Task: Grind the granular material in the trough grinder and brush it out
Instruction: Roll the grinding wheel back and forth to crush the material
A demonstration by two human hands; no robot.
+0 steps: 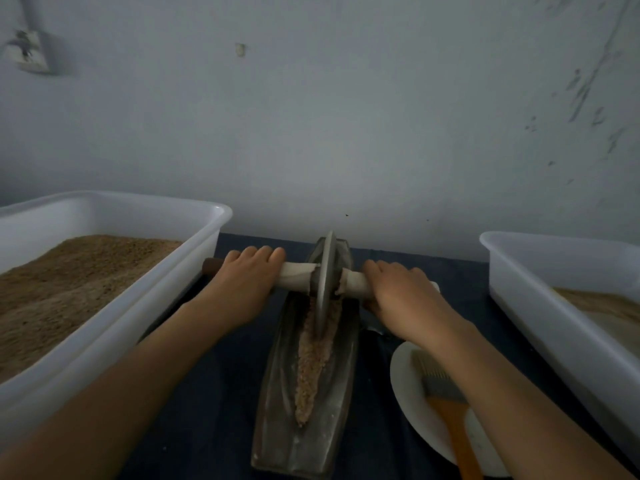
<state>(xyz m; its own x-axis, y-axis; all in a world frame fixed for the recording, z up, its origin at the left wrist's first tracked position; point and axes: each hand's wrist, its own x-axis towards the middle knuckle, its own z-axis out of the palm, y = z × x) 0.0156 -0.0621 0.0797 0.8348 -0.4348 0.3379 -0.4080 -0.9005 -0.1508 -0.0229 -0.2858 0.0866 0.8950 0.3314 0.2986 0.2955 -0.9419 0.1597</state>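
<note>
Centrally, a dark metal trough grinder (308,403) is laid lengthwise on the dark blue surface (214,420), its far end close to the pale wall (346,116). A strip of tan granular material (311,368) is spread along the trough's groove, from near the grinding wheel down toward the near end. The metal grinding wheel (323,282) is stood upright on edge in the far part of the groove, its rim set into the grain. A wooden axle (294,275) is passed through the wheel's centre and sticks out on both sides, wrapped in pale material close to the wheel.

The left hand (247,285) is laid over the left half of the axle, fingers curled over its top, so the grip is closed on the axle. The right hand (398,292) is wrapped round the right half in the same way, its grip likewise closed on the axle.

A large white plastic tub (114,327) filled with brown granular matter is placed to the left of the grinder. A second white tub (540,306), holding paler material, is placed to the right. A white plate (412,407) is set between the grinder and the right tub, and a brush (446,407) with an orange handle and pale bristles is rested on it, partly covered by the right forearm.
</note>
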